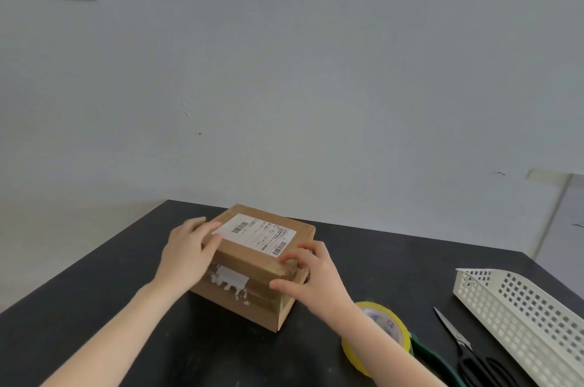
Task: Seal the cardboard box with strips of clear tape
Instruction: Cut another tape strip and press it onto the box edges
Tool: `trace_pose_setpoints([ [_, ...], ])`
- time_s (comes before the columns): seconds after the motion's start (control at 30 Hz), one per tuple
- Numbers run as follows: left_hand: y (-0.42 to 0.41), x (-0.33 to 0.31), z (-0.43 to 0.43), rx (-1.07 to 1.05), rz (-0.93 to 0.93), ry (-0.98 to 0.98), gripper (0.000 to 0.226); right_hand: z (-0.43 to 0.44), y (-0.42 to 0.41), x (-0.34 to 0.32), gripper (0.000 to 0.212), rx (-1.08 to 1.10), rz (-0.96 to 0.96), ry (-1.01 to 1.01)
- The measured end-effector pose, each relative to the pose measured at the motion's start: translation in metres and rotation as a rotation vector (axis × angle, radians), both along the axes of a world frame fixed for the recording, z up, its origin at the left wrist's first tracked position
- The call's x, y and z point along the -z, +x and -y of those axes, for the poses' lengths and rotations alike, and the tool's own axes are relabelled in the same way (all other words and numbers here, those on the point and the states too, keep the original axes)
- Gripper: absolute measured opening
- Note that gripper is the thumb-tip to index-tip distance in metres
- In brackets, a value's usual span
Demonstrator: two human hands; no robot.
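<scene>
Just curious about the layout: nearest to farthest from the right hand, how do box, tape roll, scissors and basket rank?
1. Box, gripped by the right hand.
2. Tape roll, beside the wrist.
3. Scissors, farther right.
4. Basket, far right.

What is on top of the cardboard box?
A white shipping label lies on the cardboard box. The left hand hides its left edge; the right hand hides the near right corner.
</scene>
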State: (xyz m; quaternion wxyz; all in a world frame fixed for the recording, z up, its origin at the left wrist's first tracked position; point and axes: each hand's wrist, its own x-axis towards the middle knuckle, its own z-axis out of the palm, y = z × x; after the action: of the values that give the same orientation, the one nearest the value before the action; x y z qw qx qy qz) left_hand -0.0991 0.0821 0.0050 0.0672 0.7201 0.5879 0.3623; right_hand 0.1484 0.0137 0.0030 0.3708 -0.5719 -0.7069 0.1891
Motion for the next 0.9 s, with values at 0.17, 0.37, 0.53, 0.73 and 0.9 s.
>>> trace_pose_setpoints([
  [0.17,-0.011,0.001,-0.003,0.072,-0.108,-0.093,0.032,-0.002,0.007,0.001,0.032,0.018,0.054,0.054],
  [0.37,-0.004,-0.015,0.023,0.195,-0.293,0.068,0.027,-0.008,0.046,-0.006,0.029,0.096,0.004,-0.033],
  [0.53,0.019,-0.023,0.053,0.380,-0.378,0.139,0.036,-0.022,0.070,-0.010,0.032,0.171,-0.020,-0.087],
  [0.73,0.055,-0.032,0.069,0.509,-0.410,0.104,0.031,-0.034,0.067,-0.007,0.038,0.332,0.023,-0.062],
  [0.9,0.062,-0.032,0.055,0.568,-0.244,-0.112,0.027,-0.030,0.068,-0.013,0.035,0.336,-0.069,-0.093],
])
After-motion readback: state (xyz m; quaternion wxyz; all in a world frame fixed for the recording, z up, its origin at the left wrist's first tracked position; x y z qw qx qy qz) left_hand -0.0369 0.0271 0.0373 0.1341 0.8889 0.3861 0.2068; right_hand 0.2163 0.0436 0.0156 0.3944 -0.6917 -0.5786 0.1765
